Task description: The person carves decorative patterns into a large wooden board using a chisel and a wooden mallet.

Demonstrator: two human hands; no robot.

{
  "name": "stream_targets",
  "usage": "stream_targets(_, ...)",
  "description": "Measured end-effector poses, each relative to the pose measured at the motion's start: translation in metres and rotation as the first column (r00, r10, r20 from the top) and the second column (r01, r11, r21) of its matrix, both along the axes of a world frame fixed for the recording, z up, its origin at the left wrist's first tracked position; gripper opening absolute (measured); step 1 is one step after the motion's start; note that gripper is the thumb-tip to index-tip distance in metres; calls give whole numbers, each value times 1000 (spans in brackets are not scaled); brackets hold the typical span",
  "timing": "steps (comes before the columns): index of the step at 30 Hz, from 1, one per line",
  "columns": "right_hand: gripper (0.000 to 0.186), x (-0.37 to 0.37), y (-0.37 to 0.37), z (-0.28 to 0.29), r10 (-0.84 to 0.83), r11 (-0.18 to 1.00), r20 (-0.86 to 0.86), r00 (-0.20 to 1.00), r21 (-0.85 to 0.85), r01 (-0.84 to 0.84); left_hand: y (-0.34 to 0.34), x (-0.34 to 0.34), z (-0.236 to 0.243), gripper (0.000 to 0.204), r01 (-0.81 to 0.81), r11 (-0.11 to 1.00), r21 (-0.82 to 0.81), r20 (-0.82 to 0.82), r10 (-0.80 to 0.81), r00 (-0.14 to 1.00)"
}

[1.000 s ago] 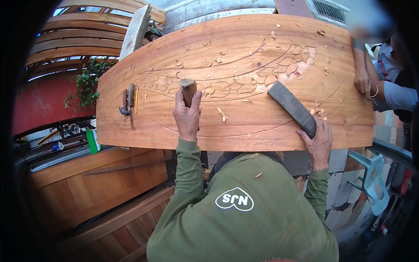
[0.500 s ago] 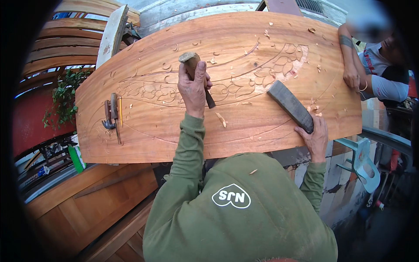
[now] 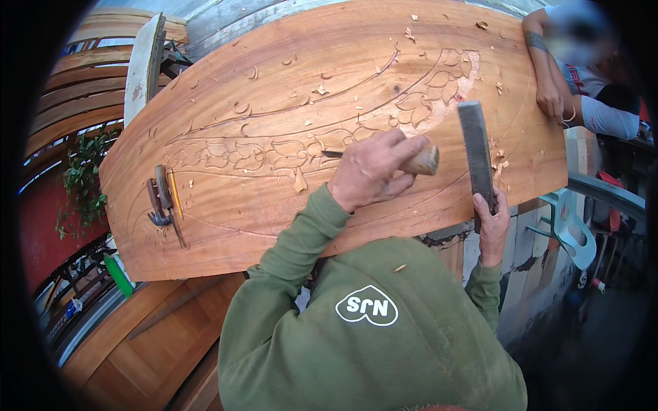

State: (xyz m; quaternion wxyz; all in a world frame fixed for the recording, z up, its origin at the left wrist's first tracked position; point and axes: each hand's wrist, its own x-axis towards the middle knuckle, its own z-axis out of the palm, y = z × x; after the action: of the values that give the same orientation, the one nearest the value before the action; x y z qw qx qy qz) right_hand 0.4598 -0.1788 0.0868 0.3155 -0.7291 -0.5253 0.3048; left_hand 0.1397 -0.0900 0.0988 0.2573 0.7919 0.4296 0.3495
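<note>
My left hand (image 3: 373, 170) is closed around a carving chisel (image 3: 423, 162) above the middle of a wooden panel (image 3: 288, 226). The chisel's rounded wooden handle sticks out to the right of my fist, and its dark blade points left over the carved leaf pattern. By the panel's near right edge, my right hand (image 3: 492, 229) grips the lower end of a long, dark rectangular block (image 3: 476, 147), which stands nearly lengthwise away from me. Whether the block touches the panel I cannot tell. Flowers, leaves and curved lines are cut into the panel.
A claw hammer (image 3: 157, 205), another wooden-handled tool (image 3: 163, 186) and a yellow pencil (image 3: 175, 194) lie at the panel's left. Wood shavings (image 3: 300, 181) are scattered about. Another person's arm (image 3: 546, 82) rests on the far right edge. A pale green plastic chair (image 3: 574, 236) stands beyond.
My left hand has moved right and turned the chisel, so its blade now points left instead of toward me. The block in my right hand has swung from slanting left to nearly straight away from me.
</note>
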Motion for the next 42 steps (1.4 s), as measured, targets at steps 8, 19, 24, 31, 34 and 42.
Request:
stream_targets(8, 63, -64, -50, 25, -128, 946, -670, 731, 138, 292, 2, 28, -31, 56, 477, 875, 79, -101, -469, 877)
stream_targets(19, 63, -111, -122, 10, -129, 978, -336, 933, 111, 175, 23, 8, -35, 51, 587, 808, 54, -106, -580, 808)
stream_targets(24, 62, -119, -142, -2, -99, 984, -222, 970, 121, 129, 12, -11, -35, 46, 448, 829, 334, 62, -494, 867)
stream_targets(31, 70, -127, -144, 2, -136, 988, -164, 977, 51, 146, -12, -30, -44, 28, 494, 795, 351, 142, -567, 812)
stream_targets(34, 74, -128, -142, 2, -73, 993, -101, 992, 83, 82, -10, -28, -38, 28, 481, 790, 379, 106, -554, 826)
stream_targets(42, 95, -125, -136, 0, 30, 955, 100, 995, 292, -58, 3, -30, -54, 25, 450, 793, 411, 153, -546, 823)
